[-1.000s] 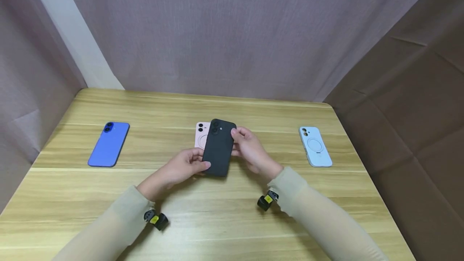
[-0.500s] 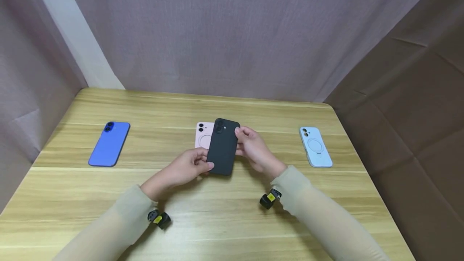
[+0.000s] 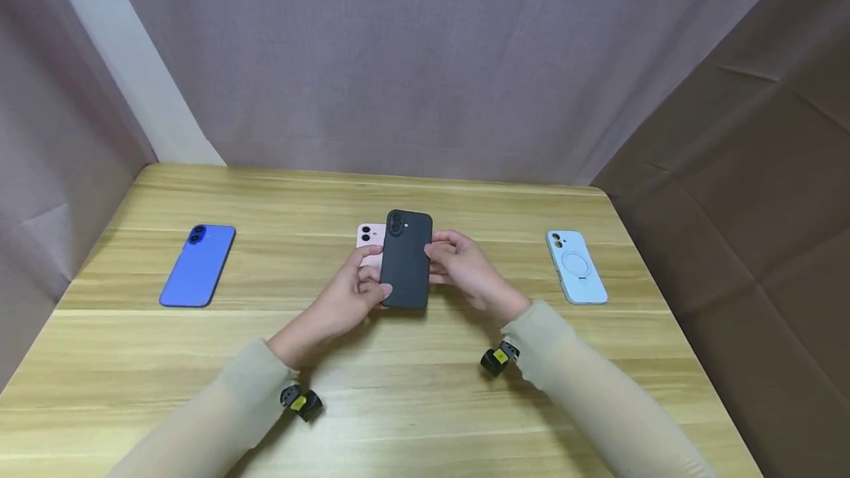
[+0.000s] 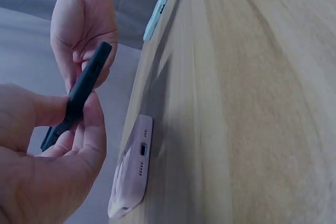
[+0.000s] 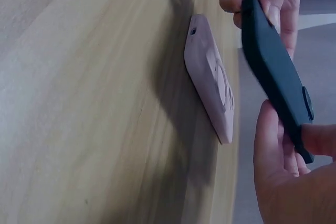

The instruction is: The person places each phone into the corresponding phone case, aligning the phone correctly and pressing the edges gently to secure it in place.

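Note:
Both hands hold a phone in a black case (image 3: 407,260), raised above the table with its camera side up. My left hand (image 3: 345,292) grips its left edge, thumb on the lower corner and index finger higher along the side. My right hand (image 3: 468,270) pinches the right edge, thumb on top and fingers underneath. Behind it on the table lies a pink phone (image 3: 370,236) with a ring on its back, partly covered in the head view. The left wrist view shows the bottom port of this pink phone (image 4: 137,169); the right wrist view shows the black phone's (image 5: 270,66) long edge.
A blue phone (image 3: 199,268) lies on the left of the wooden table (image 3: 412,404). On the right lies a light blue phone case (image 3: 578,282) with a ring and camera holes. Curtains (image 3: 372,57) stand behind the table, and a brown cloth (image 3: 750,205) hangs at the right.
The black phone first shifted right, then moved slightly back left and farther away, turning more upright. My left index finger has moved up along its left side. The other phones and the case stay put.

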Demonstrator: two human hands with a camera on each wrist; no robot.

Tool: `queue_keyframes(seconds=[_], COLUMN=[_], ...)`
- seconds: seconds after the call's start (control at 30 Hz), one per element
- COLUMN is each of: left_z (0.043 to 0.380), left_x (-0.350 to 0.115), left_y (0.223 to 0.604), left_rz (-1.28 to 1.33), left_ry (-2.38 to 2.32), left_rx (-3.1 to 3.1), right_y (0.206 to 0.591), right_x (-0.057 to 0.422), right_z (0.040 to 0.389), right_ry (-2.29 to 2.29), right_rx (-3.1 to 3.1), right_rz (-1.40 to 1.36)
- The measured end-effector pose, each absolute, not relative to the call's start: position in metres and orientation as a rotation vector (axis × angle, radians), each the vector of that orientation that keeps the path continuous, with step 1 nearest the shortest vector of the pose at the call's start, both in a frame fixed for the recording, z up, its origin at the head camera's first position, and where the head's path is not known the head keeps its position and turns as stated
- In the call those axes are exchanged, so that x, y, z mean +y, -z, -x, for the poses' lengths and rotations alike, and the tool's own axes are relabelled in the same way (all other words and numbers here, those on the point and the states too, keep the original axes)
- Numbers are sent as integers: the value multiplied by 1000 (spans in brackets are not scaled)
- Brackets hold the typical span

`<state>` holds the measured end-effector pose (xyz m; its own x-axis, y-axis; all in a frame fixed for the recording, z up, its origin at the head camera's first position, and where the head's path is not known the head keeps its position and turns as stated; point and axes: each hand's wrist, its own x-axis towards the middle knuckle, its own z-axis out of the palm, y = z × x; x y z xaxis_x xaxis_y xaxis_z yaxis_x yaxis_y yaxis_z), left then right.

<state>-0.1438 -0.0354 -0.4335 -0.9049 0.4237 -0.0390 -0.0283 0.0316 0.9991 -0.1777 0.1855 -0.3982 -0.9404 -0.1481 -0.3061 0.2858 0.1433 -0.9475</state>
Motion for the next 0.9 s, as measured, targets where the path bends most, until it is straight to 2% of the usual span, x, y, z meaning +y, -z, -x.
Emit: queue_keyframes(seconds=[0.37,0.57,0.9], left_z=[156,155,156], left_x=[-1,19,36], left_y=[429,429,431], left_rz=[-724,-691,-606], left_ry=[-1460,-1214,-1159], left_rx=[2527,2688,2775], right_y=[397,399,403], right_x=[210,221,222], right_z=[187,192,197], right_ry=[1825,1742,1671], right_rx=[2214,2235,2296], right_rz=[-225,-283,-265])
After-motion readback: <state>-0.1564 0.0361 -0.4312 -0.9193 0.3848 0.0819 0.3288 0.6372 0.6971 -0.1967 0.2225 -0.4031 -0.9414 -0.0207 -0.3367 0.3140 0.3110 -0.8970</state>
